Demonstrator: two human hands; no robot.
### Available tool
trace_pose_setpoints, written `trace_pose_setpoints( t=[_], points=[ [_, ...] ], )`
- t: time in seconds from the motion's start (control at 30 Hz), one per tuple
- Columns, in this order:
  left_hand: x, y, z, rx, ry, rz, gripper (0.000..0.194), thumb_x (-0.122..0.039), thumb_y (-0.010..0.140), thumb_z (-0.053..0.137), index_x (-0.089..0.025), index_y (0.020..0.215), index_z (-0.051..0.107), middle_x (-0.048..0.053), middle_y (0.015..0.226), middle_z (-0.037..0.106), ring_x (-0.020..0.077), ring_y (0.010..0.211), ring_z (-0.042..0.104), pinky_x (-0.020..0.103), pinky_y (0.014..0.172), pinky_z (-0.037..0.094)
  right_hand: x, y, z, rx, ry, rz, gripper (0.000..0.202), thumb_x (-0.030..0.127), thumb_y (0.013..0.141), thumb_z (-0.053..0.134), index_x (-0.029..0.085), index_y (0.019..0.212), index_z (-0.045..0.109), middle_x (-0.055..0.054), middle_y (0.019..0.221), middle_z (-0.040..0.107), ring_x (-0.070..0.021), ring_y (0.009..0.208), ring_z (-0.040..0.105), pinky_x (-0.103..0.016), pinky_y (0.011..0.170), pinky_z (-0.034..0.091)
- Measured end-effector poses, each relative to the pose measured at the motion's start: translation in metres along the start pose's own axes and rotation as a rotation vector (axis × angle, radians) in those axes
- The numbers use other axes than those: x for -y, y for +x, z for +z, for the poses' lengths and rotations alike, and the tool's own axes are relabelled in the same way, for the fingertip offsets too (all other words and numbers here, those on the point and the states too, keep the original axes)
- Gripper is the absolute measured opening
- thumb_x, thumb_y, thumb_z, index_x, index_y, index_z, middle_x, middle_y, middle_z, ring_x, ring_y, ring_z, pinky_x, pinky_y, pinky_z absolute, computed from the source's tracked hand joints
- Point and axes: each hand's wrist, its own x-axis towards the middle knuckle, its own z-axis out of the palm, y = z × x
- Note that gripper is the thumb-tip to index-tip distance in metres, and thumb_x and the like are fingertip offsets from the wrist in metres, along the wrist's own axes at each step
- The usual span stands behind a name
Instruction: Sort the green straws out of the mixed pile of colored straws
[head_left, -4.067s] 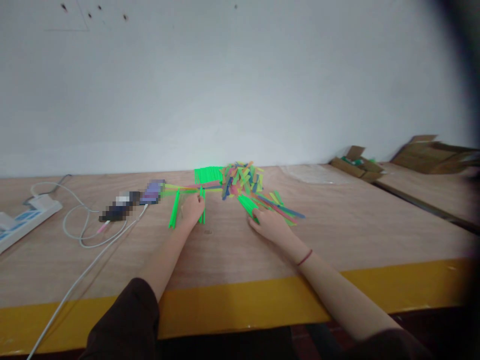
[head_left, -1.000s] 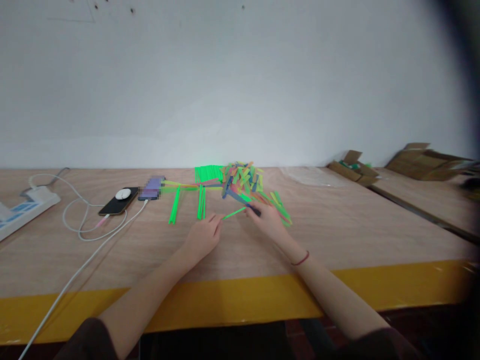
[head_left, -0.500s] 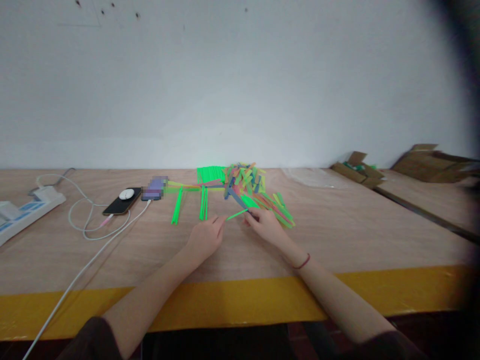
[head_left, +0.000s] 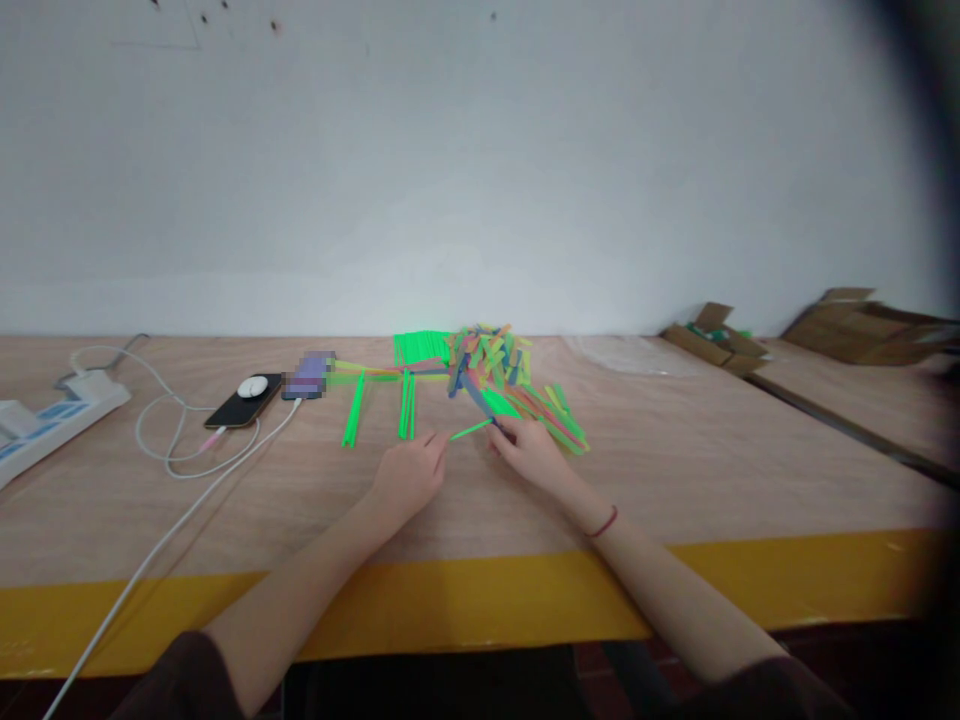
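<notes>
A thin bright green strip spans the gap between my two hands above the table. My left hand is closed on its left end, the fingertips pinched together. At the other end, my right hand pinches the strip between thumb and fingers, with something dark at its fingertips that I cannot make out. Just beyond my right hand lie loose coloured strips, fanned out. Behind them is a heap of short multicoloured strips. Narrow green strips lie left of my left hand, with more green strips beside them.
A row of green strips lies near the wall. On the left are a black phone with a white mouse-shaped object, a blurred-out phone, white cables and a power strip. Cardboard boxes stand far right.
</notes>
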Motion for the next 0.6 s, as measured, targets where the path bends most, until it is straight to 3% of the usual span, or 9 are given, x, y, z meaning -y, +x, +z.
trace_pose_setpoints(
  t=[0.17,0.37,0.43,0.53,0.57,0.6],
  points=[
    [-0.001,-0.002,-0.003,0.013,0.068,-0.002,0.039,-0.020,0.096,0.034,-0.020,0.126,0.059,0.010,0.108,0.069,0.0233,0.088,0.069,0.033,0.074,0.055,0.005,-0.004,0.004,-0.045,-0.221,-0.062,0.028,0.025,0.091,0.042,0.018,0.097,0.068,-0.009,0.079,0.070,-0.0200,0.066,0.063,-0.029,0.062,0.044],
    [0.000,-0.004,-0.006,0.008,0.045,0.005,0.040,-0.014,0.092,0.040,-0.021,0.125,0.059,0.010,0.111,0.069,0.0233,0.090,0.069,0.035,0.078,0.055,0.008,-0.011,0.008,-0.034,-0.283,-0.062,0.031,0.027,0.093,0.042,0.018,0.102,0.070,-0.012,0.078,0.070,-0.0241,0.072,0.066,-0.033,0.069,0.049],
    [0.005,0.000,-0.006,-0.031,-0.025,-0.014,0.038,-0.016,0.093,0.040,-0.021,0.124,0.060,0.010,0.112,0.069,0.0225,0.094,0.068,0.035,0.083,0.054,0.015,-0.002,-0.003,-0.062,-0.257,-0.085,0.030,0.028,0.092,0.046,0.017,0.107,0.069,-0.014,0.085,0.071,-0.0264,0.081,0.067,-0.036,0.075,0.050],
    [0.024,0.012,-0.006,-0.148,-0.191,-0.085,0.034,-0.020,0.095,0.038,-0.018,0.118,0.064,0.010,0.112,0.069,0.0212,0.101,0.065,0.034,0.091,0.050,0.045,0.009,-0.031,-0.256,-0.104,-0.216,0.028,0.030,0.091,0.051,0.018,0.111,0.067,-0.014,0.105,0.069,-0.0271,0.100,0.064,-0.041,0.088,0.048],
    [0.034,0.017,-0.006,-0.200,-0.242,-0.123,0.034,-0.022,0.095,0.038,-0.016,0.115,0.065,0.010,0.112,0.069,0.0211,0.103,0.064,0.034,0.093,0.049,0.058,0.003,-0.039,-0.308,-0.002,-0.296,0.025,0.029,0.092,0.050,0.019,0.108,0.067,-0.012,0.103,0.070,-0.0245,0.098,0.064,-0.039,0.088,0.049],
    [0.045,0.023,-0.007,-0.249,-0.285,-0.169,0.033,-0.022,0.095,0.038,-0.015,0.113,0.065,0.011,0.112,0.069,0.0212,0.104,0.063,0.033,0.094,0.048,0.071,-0.012,-0.044,-0.279,0.129,-0.360,0.024,0.027,0.094,0.048,0.022,0.107,0.067,-0.009,0.098,0.071,-0.0207,0.095,0.065,-0.035,0.085,0.050]
  ],
)
